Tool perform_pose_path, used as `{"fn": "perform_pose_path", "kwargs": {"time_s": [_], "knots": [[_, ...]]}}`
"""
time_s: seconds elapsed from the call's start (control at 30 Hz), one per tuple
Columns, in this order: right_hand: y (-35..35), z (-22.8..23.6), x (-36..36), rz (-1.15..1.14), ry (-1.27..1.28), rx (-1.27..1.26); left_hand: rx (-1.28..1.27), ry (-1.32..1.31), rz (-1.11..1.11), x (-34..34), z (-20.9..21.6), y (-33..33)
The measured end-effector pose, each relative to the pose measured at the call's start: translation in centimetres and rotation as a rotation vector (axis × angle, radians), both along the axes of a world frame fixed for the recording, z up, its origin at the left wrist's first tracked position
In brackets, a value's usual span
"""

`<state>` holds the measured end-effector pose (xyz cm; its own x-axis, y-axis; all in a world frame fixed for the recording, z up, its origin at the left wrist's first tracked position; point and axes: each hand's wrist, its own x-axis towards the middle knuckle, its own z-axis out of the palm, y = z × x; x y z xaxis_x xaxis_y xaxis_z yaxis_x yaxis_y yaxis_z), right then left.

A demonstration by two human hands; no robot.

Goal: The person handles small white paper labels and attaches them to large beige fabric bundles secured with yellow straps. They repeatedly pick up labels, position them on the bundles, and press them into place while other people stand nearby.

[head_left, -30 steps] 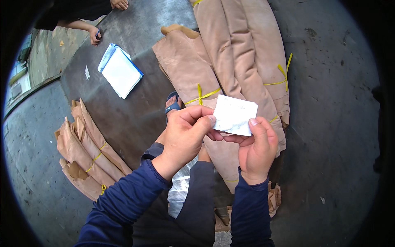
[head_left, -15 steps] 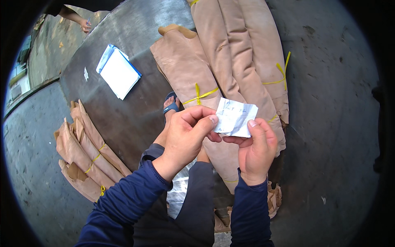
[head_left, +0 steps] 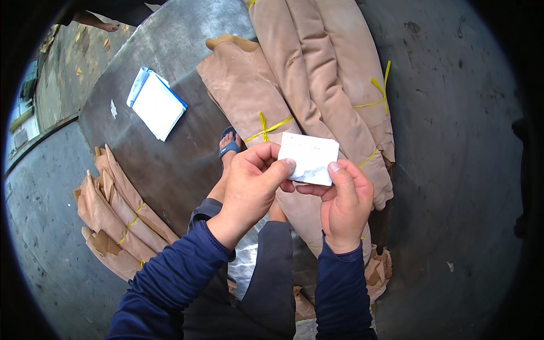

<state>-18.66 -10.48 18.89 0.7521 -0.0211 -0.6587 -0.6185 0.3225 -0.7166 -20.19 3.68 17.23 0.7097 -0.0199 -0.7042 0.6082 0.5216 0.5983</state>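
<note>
Between my two hands is a small white slip of paper with faint handwriting on it. My left hand pinches its left edge between thumb and fingers. At its lower right corner, the thumb of my right hand presses it against the fingers. Behind the slip lie rolled tan hides, apparently leather, tied with yellow ribbon. Larger rolls lie beside them, reaching to the far edge of the view.
A white paper pad with a blue cover lies on the dark surface at the far left. Another tied tan bundle lies at the left. My sandalled foot stands beside the rolls. Another person's hand shows at the upper left.
The slip looks flatter and less creased, with its face turned differently. Both hands and the slip have shifted slightly left in view. The other person's hand has moved up and left.
</note>
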Motion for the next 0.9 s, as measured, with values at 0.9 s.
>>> {"fn": "perform_pose_path", "kwargs": {"time_s": [0.9], "knots": [[-1.3, -0.4, -1.1, -0.035, 0.121, 0.043, -0.031, -0.003, 0.003, -1.6, -0.7, -0.5]]}}
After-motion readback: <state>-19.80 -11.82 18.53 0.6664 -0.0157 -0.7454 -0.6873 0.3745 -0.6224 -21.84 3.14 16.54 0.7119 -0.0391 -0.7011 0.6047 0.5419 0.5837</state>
